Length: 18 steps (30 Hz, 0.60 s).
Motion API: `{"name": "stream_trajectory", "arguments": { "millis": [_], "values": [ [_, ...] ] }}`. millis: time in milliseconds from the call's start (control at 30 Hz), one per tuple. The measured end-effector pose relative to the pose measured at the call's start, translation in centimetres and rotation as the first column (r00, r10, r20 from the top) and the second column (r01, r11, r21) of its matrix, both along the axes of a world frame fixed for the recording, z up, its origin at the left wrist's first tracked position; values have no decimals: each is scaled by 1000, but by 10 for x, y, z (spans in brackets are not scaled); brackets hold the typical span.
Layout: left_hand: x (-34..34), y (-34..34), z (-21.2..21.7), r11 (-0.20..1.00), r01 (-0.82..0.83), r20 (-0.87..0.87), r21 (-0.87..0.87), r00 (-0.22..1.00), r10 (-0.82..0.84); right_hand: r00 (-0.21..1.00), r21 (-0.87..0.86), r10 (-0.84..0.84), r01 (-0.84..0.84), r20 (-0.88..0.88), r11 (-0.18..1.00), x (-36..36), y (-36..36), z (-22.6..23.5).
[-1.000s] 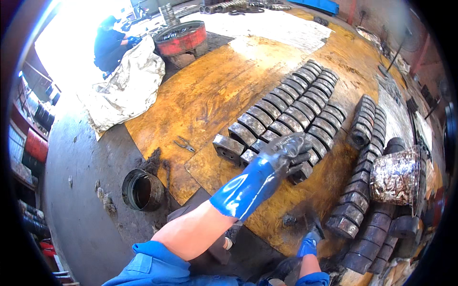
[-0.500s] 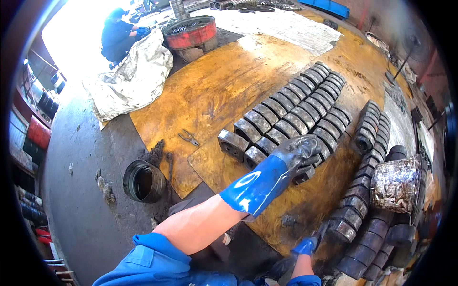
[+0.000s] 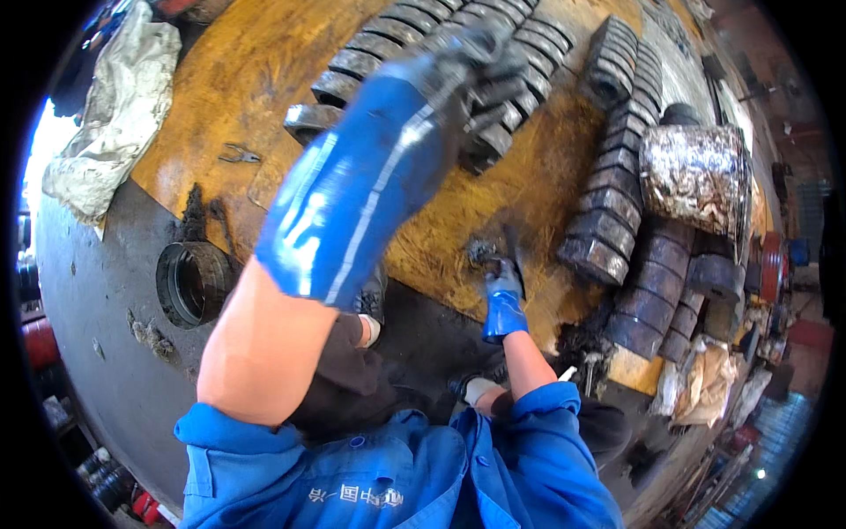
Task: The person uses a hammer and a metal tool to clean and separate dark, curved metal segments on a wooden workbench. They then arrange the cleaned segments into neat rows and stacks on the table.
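Rows of dark, greasy metal rings (image 3: 370, 53) lie side by side on a yellow-orange board (image 3: 220, 79). My left hand (image 3: 423, 106), in a blue glove smeared with black, reaches across the board, and its fingers curl over a ring (image 3: 493, 132) at the near end of the rows. That glove is blurred. My right hand (image 3: 502, 304), also in a blue glove, rests lower down at the board's near edge, closed on a small dark greasy tool (image 3: 509, 247) beside a lump of black grease.
Another line of rings (image 3: 617, 167) curves down the right, ending in stacked dark cylinders (image 3: 652, 309). A shiny wrapped drum (image 3: 696, 176) stands beside them. Pliers (image 3: 238, 156) lie on the board. A metal hoop (image 3: 189, 282) and a white sack (image 3: 115, 106) lie on the grey floor.
The view has dropped much closer to the board. My left arm now fills the middle, its hand still at the near end of the ring rows. My right hand shows more fully.
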<state>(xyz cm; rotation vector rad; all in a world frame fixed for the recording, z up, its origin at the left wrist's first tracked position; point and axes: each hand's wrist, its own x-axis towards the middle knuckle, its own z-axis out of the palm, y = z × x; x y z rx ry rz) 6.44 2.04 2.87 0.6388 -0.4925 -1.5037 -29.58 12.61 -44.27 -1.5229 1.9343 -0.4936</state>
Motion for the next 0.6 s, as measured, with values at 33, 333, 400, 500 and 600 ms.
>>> {"name": "stream_trajectory", "arguments": {
  "millis": [33, 333, 400, 500, 600],
  "values": [
    [-5, -4, 1, 1000, 13, 8, -1, 1000, -13, 985, 42, -94, 89, 142, 995, 8, 16, -7],
    [-30, -15, 9, 998, 55, 89, 21, 994, -56, 967, 261, 228, -250, 110, 933, 142, 57, 10],
    [-18, -7, 11, 1000, 16, 114, 17, 993, -18, 963, 219, -2, -60, 270, 974, 142, 34, 1],
    [-44, -27, -1, 995, 99, 91, 3, 991, -99, 984, 135, -8, -16, 176, 991, 65, 2, 10],
    [-47, -25, 2, 995, 96, 107, -3, 990, -95, 949, 172, 298, -313, 104, 934, 34, 5, 42]
  ]
}}
